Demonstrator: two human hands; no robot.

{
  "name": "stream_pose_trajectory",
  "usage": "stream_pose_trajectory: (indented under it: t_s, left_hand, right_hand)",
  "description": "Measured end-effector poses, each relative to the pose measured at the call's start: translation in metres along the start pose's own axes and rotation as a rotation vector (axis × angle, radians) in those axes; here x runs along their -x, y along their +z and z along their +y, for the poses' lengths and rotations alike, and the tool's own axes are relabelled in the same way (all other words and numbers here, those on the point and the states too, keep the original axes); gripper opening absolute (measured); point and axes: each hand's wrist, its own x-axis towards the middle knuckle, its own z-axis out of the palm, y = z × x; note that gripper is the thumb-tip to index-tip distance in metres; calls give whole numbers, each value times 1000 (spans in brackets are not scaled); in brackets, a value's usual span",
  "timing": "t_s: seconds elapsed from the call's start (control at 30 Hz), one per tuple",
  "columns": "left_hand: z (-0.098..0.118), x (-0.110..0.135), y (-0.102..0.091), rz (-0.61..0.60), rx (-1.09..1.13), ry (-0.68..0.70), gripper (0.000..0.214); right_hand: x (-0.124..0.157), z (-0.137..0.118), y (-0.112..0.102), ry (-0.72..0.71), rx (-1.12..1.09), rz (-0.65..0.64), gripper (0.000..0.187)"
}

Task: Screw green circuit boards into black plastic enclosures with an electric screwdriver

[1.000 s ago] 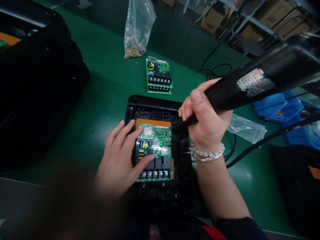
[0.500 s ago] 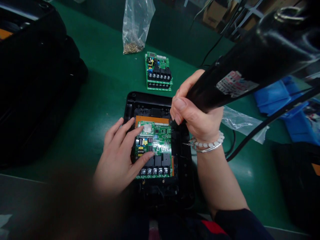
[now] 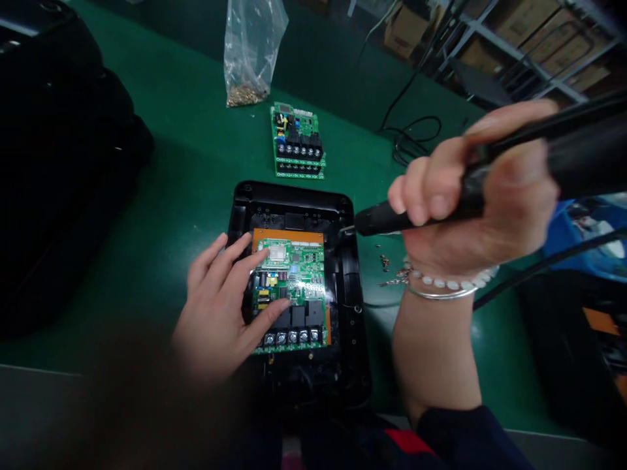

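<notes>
A green circuit board (image 3: 309, 271) lies on an orange sheet (image 3: 288, 235) inside an open black plastic housing (image 3: 294, 194). My left hand (image 3: 218, 303) rests over the board's left side, fingers spread, with the thumb and fingertips on the board. In my right hand (image 3: 470, 196), the fingers are wrapped round a black electric screwdriver (image 3: 385, 219). The screwdriver is tilted, its bit pointing left above the housing's upper right edge. Several tiny screws (image 3: 385, 262) are scattered on the green table just right of the housing.
Behind the housing sits a stack of circuit boards (image 3: 298, 147). A clear bag of brass-coloured small parts (image 3: 249, 94) stands farther back. Large black casings (image 3: 63, 170) occupy the left. At right are a blue bin (image 3: 573, 245), a cable (image 3: 509, 284) and another black casing (image 3: 553, 339).
My right hand and the screwdriver have swung right and tipped over, away from the board's upper right corner, uncovering the loose screws. My left hand stays on the board. The view has shifted slightly.
</notes>
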Motion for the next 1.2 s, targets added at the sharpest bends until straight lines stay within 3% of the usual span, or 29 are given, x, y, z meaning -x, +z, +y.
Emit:
stream_pose_trajectory:
  t_s: [0.13, 0.37, 0.6, 0.73, 0.87, 1.2]
  left_hand:
    - [0, -1, -1, 3, -3, 4, 61]
    - [-1, -3, 0, -17, 0, -8, 62]
    - [-2, -1, 0, -46, 0, -31, 65]
    - [-3, 3, -1, -46, 14, -20, 64]
    - [0, 6, -6, -42, 17, -44, 58]
    - [33, 15, -24, 1, 266, 30, 40]
  right_hand:
    - [4, -11, -30, -117, 246, 270, 7]
    - [43, 13, -81, -98, 546, 551, 15]
    - [48, 19, -90, -41, 488, 612, 18]
    - [48, 10, -78, -73, 449, 638, 18]
    - [51, -15, -54, -117, 410, 608, 17]
    - [69, -79, 50, 17, 15, 473, 14]
